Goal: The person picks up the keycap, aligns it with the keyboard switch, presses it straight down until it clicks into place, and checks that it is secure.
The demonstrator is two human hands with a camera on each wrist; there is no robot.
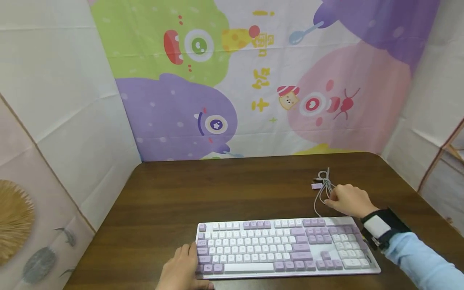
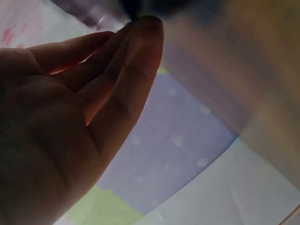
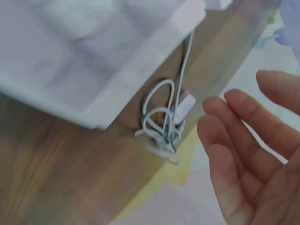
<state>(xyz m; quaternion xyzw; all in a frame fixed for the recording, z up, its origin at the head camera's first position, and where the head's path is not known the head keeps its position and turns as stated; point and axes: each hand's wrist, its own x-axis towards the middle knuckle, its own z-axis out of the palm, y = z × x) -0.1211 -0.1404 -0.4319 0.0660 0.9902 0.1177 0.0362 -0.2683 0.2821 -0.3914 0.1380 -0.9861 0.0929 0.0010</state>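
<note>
A white and lilac keyboard (image 1: 250, 267) lies flat on the brown table, its keys facing up. At its left edge is my left hand (image 1: 182, 268), fingertips at the side and thumb near the front corner. In the left wrist view, the left hand's fingers (image 2: 126, 89) are extended close together; what they touch is too dark to tell. Behind the keyboard lies its grey cable (image 1: 327, 185), bundled in loops, with a lilac plug (image 1: 317, 186). My right hand (image 1: 351, 200) hovers beside the bundle, its fingers (image 3: 225, 159) loosely bent and apart from the cable (image 3: 161, 117).
The brown table (image 1: 217, 189) extends behind and left of the keyboard. A cartoon-printed cloth (image 1: 261, 133) hangs along its back edge. Pale cloth panels (image 1: 65, 92) stand at both sides. A band with a device (image 1: 384, 227) sits on the right wrist.
</note>
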